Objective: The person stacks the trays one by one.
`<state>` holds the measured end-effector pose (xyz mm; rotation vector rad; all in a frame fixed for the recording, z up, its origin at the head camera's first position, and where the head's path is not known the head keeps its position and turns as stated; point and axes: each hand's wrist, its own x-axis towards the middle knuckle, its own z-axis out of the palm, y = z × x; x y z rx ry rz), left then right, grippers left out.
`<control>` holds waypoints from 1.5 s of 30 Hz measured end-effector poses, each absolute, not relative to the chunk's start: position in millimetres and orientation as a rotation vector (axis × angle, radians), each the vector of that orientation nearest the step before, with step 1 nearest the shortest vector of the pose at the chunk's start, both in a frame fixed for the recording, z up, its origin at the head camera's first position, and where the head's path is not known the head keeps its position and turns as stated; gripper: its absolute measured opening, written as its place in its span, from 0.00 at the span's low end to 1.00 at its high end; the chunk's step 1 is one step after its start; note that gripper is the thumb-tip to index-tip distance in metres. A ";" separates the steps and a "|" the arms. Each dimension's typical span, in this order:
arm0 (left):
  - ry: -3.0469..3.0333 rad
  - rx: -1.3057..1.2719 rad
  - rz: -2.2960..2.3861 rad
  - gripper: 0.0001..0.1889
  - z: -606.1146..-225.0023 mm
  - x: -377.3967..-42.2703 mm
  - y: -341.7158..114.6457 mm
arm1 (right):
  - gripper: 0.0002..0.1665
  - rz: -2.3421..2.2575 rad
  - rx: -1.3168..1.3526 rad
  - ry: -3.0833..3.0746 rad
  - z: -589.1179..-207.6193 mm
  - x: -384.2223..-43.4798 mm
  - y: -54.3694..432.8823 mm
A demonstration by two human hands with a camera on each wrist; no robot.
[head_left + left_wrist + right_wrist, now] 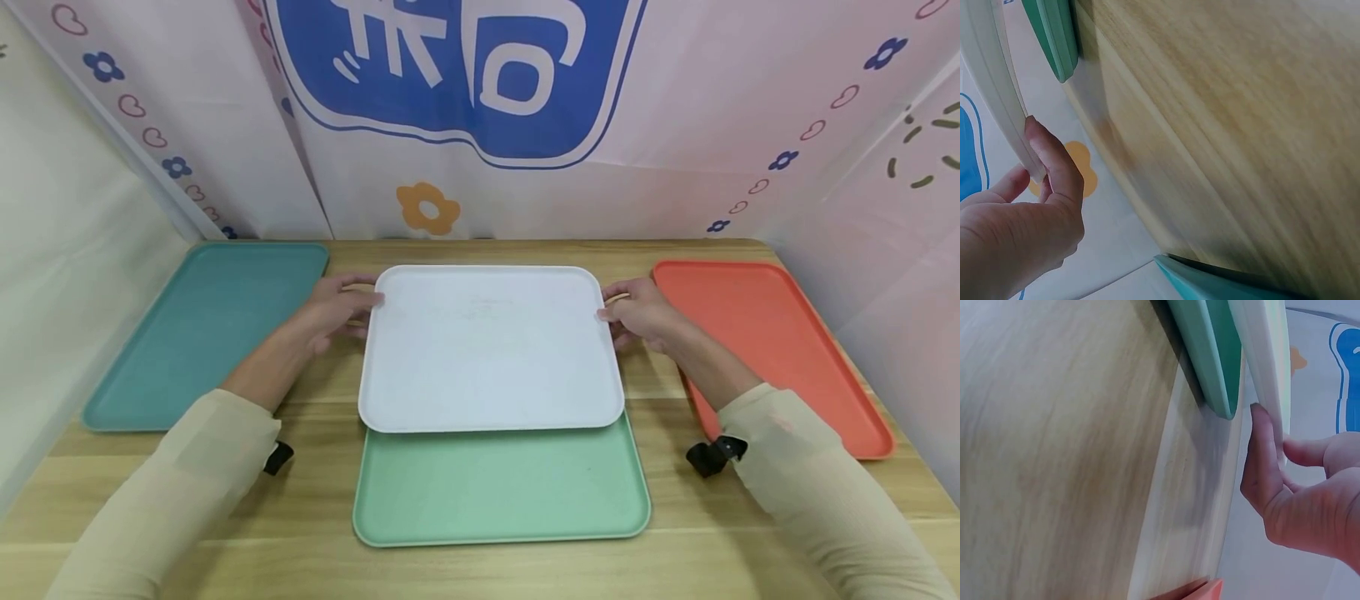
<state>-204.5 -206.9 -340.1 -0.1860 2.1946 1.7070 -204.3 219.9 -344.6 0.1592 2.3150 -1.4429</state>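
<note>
At far left on the wood-grain table (315, 500), a teal rectangular tray with a raised rim (217, 333) lies flat, your left forearm crossing in front of its right side. A cream sleeve (172, 492) covers that forearm, with a small black piece (279, 458) at the cuff. Your left hand (332, 310) pinches the left edge of a white rectangular tray with rounded corners (491, 350), thumb on top and fingers beneath.

You have that white tray raised in the middle, over the far part of a pale green rectangular tray (502, 492); both wrist views show a gap between the two. The green tray's near part shows in front of it.

Your right hand (637, 313) pinches the white tray's right edge, thumb above and fingers below, so your hands are apart, one at each side. At far right lies a red-orange rectangular tray (780, 350), your right forearm hiding part of its left edge.
</note>
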 end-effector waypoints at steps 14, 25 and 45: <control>2.203 -0.141 1.716 0.28 -344.0 -205.0 -206.6 | 0.34 -1.431 0.117 2.342 -348.5 -205.3 221.6; 2.191 -0.115 1.715 0.29 -344.4 -203.6 -205.7 | 0.26 -1.526 0.166 2.340 -352.7 -206.2 215.7; 2.185 -0.100 1.698 0.29 -345.4 -196.3 -208.0 | 0.30 -1.541 0.145 2.345 -348.0 -204.5 215.6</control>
